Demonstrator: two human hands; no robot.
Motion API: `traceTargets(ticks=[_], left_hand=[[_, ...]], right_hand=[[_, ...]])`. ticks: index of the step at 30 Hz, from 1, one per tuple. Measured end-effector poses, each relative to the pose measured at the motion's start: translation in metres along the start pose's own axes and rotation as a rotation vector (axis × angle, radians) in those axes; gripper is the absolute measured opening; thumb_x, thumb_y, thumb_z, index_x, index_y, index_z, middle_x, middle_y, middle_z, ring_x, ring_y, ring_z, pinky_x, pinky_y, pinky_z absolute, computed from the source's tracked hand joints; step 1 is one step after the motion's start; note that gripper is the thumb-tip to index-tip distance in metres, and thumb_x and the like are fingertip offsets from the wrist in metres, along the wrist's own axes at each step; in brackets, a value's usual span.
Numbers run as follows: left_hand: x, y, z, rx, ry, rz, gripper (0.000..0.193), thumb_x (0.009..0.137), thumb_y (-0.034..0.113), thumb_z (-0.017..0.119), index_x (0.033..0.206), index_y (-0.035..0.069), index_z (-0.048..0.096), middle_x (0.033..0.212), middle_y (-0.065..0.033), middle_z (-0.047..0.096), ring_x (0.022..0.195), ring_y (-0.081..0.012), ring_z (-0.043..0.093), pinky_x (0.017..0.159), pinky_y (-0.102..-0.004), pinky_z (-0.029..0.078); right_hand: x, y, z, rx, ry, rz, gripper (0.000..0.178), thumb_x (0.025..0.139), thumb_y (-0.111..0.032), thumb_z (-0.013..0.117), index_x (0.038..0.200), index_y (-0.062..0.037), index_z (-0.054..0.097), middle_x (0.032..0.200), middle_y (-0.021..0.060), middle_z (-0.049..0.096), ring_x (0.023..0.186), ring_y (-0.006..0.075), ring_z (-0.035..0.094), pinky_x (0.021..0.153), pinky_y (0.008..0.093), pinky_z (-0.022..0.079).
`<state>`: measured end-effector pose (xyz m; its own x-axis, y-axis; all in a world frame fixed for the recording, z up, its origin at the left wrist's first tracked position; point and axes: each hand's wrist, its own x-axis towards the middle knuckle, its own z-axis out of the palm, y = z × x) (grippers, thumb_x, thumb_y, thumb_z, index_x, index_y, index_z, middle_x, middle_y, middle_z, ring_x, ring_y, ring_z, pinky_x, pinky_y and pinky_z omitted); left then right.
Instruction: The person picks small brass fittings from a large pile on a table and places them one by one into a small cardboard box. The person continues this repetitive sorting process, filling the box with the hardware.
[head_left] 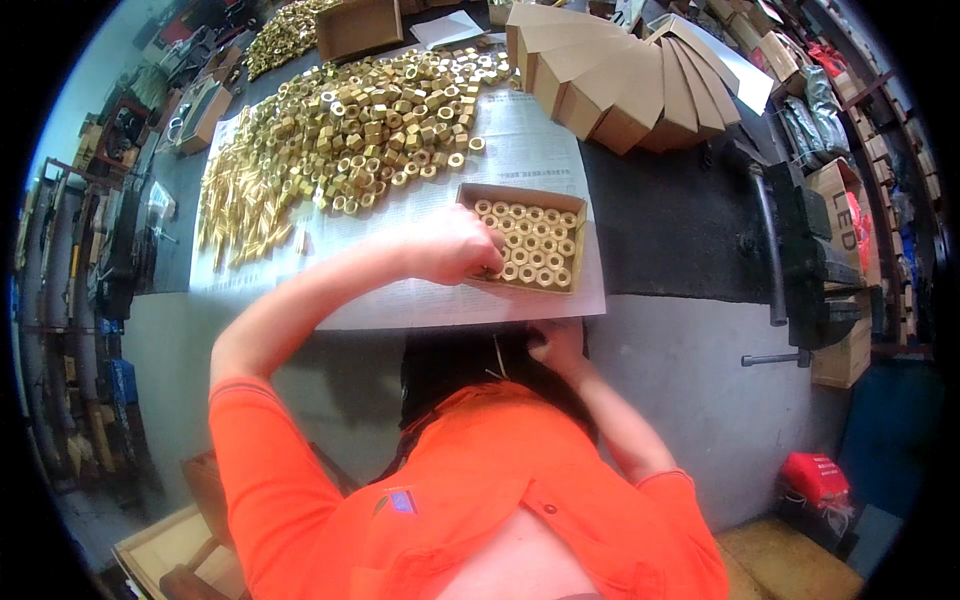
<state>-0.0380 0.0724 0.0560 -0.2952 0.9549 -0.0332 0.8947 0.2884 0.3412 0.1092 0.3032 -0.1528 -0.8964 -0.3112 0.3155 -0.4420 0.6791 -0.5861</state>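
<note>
A small open cardboard box [520, 287] stands on the newspaper close to the table's front edge. Upright brass hex nuts [540, 245] fill it in close rows. My left hand [455, 245] reaches over the box's left side, fingers curled down and closed at its left row; whatever they pinch is hidden. Below the table edge, by my lap, my right hand [558, 345] rests with its thumb showing and its other fingers mostly out of sight. Beyond the left hand spreads a big heap of loose brass nuts [370, 120]. Slim pointed brass pieces [245, 215] lie at its left.
Newspaper [420, 295] covers the table's middle. A fanned row of cardboard boxes [620, 85] stands at the back right, with an open brown box [358, 30] at the back. A dark vise-like tool with a long bar [770, 240] sits at the right edge. Crowded shelves line both sides.
</note>
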Motion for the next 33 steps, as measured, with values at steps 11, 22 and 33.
traceTargets(ticks=[11, 22, 33], left_hand=[[0.001, -0.010, 0.008, 0.024, -0.016, 0.033, 0.006, 0.066, 0.010, 0.065, 0.072, 0.012, 0.065, 0.068, -0.0064, 0.055, 0.069, -0.0299, 0.061, 0.060, -0.0437, 0.048], [0.005, -0.021, 0.013, -0.070, -0.010, 0.005, 0.008, 0.066, 0.017, 0.072, 0.073, 0.014, 0.068, 0.073, -0.0041, 0.060, 0.071, -0.0279, 0.062, 0.058, -0.0409, 0.047], [-0.037, -0.051, -0.018, 0.009, 0.655, -0.317, 0.011, 0.077, 0.021, 0.072, 0.083, 0.011, 0.072, 0.078, -0.0067, 0.068, 0.068, -0.0245, 0.066, 0.061, -0.0345, 0.053]], right_hand=[[0.000, 0.000, -0.002, -0.005, -0.062, 0.032, 0.033, 0.053, -0.015, 0.067, 0.086, -0.0128, 0.065, 0.089, 0.0117, 0.063, 0.090, 0.0359, 0.059, 0.078, 0.0472, 0.046], [-0.002, 0.005, 0.007, -0.017, -0.085, 0.054, 0.032, 0.054, -0.021, 0.069, 0.084, -0.0124, 0.067, 0.096, 0.0120, 0.064, 0.100, 0.0353, 0.057, 0.090, 0.0497, 0.042], [-0.005, 0.005, 0.008, -0.060, -0.105, 0.084, 0.029, 0.055, -0.021, 0.069, 0.083, -0.0150, 0.068, 0.095, 0.0100, 0.066, 0.100, 0.0349, 0.058, 0.091, 0.0486, 0.043]])
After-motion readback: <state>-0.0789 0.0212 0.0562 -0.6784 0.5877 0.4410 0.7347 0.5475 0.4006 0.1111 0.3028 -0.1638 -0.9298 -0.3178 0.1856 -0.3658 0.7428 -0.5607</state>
